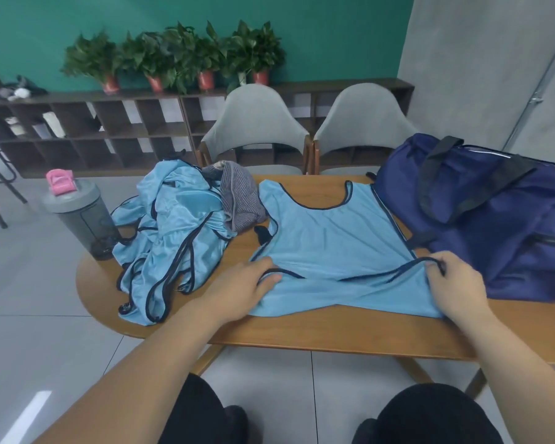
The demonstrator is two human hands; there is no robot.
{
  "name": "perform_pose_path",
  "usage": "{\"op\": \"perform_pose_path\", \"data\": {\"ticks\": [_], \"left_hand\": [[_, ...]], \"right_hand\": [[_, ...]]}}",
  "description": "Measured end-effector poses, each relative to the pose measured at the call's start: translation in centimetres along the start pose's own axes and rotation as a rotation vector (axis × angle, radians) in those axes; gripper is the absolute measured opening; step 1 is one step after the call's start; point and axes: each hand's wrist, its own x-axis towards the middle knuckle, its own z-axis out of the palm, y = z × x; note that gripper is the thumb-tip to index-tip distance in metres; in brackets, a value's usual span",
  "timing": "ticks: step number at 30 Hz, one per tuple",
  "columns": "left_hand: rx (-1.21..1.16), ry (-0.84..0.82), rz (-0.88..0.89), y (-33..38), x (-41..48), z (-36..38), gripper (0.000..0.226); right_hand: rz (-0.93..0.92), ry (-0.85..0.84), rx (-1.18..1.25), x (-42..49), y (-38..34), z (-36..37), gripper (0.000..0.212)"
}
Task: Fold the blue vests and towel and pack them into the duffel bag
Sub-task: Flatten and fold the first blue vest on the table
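One blue spread vest (334,245) lies flat at the centre of a wooden table (302,328), its neckline towards 12 o'clock, as a seated person readies it for folding. The left hand (241,283), at 7 o'clock of the garment, appears to pinch the dark trim between thumb and fingers, while the right hand (458,286), at 5 o'clock, curls its fingers round the same trim and lifts it slightly. The two grips seem meant to pull the near hem taut and square so the cloth will crease cleanly. At 9 o'clock on the table, a heap of vests (170,238) waits unfolded, apparently kept within the left hand's reach. The grey striped towel (241,203) is bunched behind the heap at 11 o'clock, touching it. The navy duffel bag (494,238) sits at 3 o'clock, just beside the spread vest, handles up. Whether its top is unzipped cannot be told. A shaker bottle (80,219) with a pink cap stands at the table's far 9 o'clock edge.
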Motion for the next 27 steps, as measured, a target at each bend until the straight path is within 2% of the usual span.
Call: {"op": "perform_pose_path", "data": {"ticks": [2, 4, 5, 7, 8, 10, 12, 13, 14, 16, 18, 21, 23, 25, 27], "left_hand": [[0.177, 0.1, -0.117, -0.5, -0.3, 0.6, 0.039], [0.282, 0.111, -0.262, -0.6, -0.5, 0.6, 0.036], [0.315, 0.114, -0.278, -0.8, -0.6, 0.8, 0.036], [0.33, 0.168, -0.197, -1.5, -1.2, 1.2, 0.039], [0.285, 0.236, -0.137, -1.7, -1.4, 1.4, 0.039], [0.034, 0.327, -0.093, -1.5, -1.6, 1.3, 0.033], [-0.271, 0.344, -0.101, -0.8, -1.5, 0.8, 0.021], [-0.339, 0.319, -0.097, -0.8, -1.4, 0.8, 0.019], [-0.324, 0.269, -0.09, -1.0, -1.3, 0.8, 0.021], [-0.127, 0.199, -0.079, -1.6, -1.6, 1.3, 0.033], [0.063, 0.252, -0.073, -1.7, -2.1, 1.7, 0.04], [0.193, 0.333, -0.008, -1.1, -3.3, 1.1, 0.041], [0.118, 0.287, -0.017, -1.3, -3.6, -0.1, 0.036], [-0.089, 0.214, -0.106, -1.8, -3.2, -2.0, 0.039], [-0.294, 0.228, -0.186, -2.3, -2.0, -3.5, 0.046]], "right_hand": [[-0.007, 0.038, -0.03, -0.7, 0.1, 0.1, 0.013], [-0.032, 0.05, -0.079, -1.4, -0.4, 0.2, 0.011], [-0.051, 0.052, -0.118, -1.6, -0.6, 0.2, 0.011], [-0.076, 0.065, -0.181, -1.8, -1.0, 0.3, 0.015], [-0.085, 0.072, -0.214, -1.8, -1.3, 0.3, 0.017], [-0.115, 0.091, -0.259, -1.7, -1.7, 0.2, 0.019], [-0.127, 0.108, -0.271, -1.8, -1.9, 0.1, 0.018], [-0.122, 0.114, -0.275, -2.0, -2.0, 0.1, 0.018], [-0.121, 0.118, -0.286, -2.1, -1.9, 0.1, 0.018], [-0.132, 0.118, -0.317, -2.4, -1.5, -0.1, 0.017], [-0.131, 0.097, -0.339, -2.7, -1.1, -0.6, 0.018], [-0.098, 0.006, -0.339, -3.4, -0.6, -1.6, 0.019], [-0.079, -0.065, -0.306, -3.9, -0.5, -2.4, 0.016], [-0.066, -0.108, -0.282, -4.0, -0.9, -3.4, 0.01], [-0.037, -0.133, -0.241, -3.3, -2.0, -4.5, 0.019]]}}
